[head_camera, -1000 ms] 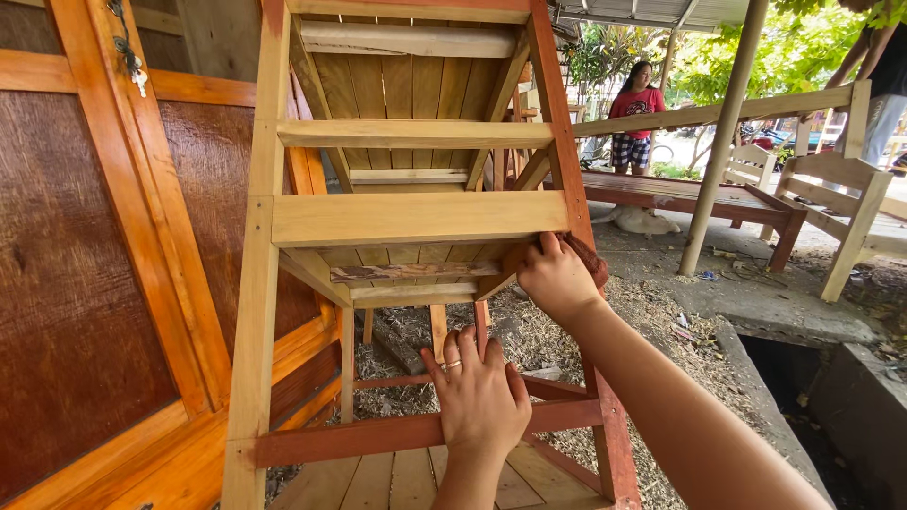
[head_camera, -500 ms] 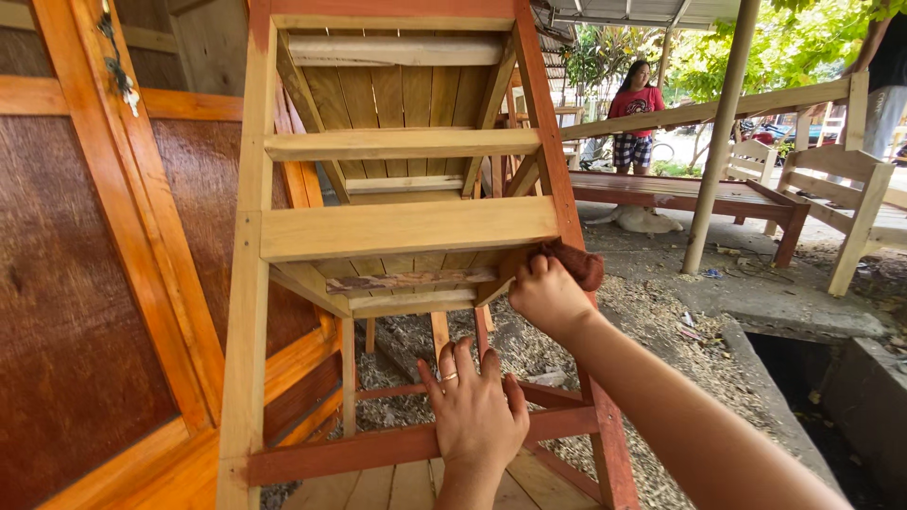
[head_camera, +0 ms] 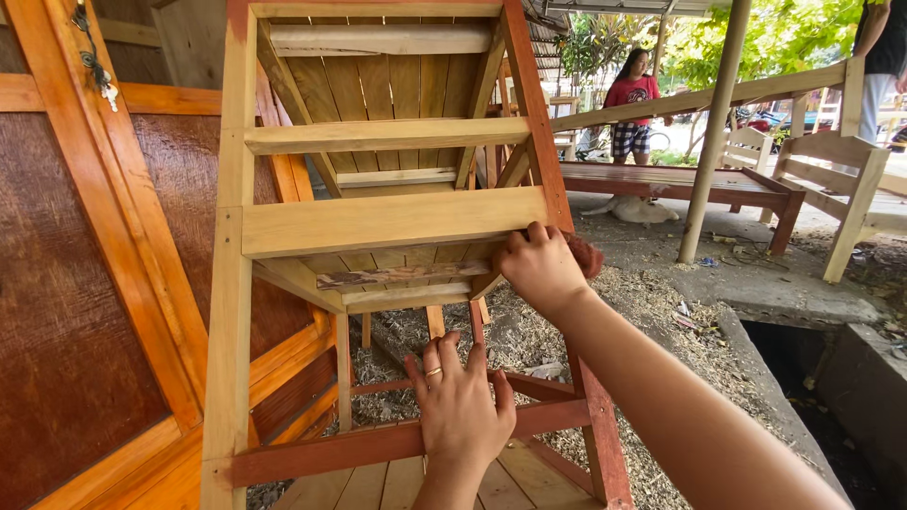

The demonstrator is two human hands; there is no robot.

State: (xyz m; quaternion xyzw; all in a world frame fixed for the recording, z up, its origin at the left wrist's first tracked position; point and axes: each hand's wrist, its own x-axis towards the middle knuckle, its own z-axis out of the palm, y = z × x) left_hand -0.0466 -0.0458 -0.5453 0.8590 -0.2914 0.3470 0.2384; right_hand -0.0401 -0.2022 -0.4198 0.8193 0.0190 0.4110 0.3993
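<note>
An upturned wooden chair frame (head_camera: pixel 378 219) stands in front of me, with pale cross rails and reddish stained legs. My right hand (head_camera: pixel 540 269) is closed around a reddish-brown cloth (head_camera: pixel 588 255) and presses it against the right leg, where the wide pale rail ends. Lower down, my left hand (head_camera: pixel 460 406) lies flat on a reddish rail (head_camera: pixel 321 453), fingers spread, a ring on one finger.
Orange wooden panels (head_camera: pixel 94 283) stand at the left. Sawdust covers the ground (head_camera: pixel 652 302) under the frame. A post (head_camera: pixel 713 123), a low wooden bench (head_camera: pixel 680 179) and pale chairs (head_camera: pixel 850 179) are behind. A person in a red top (head_camera: pixel 631 104) stands far back. A concrete pit (head_camera: pixel 803 368) opens at right.
My right hand has shifted slightly with the cloth on the leg beside the wide rail. My left hand has stayed on the lower rail.
</note>
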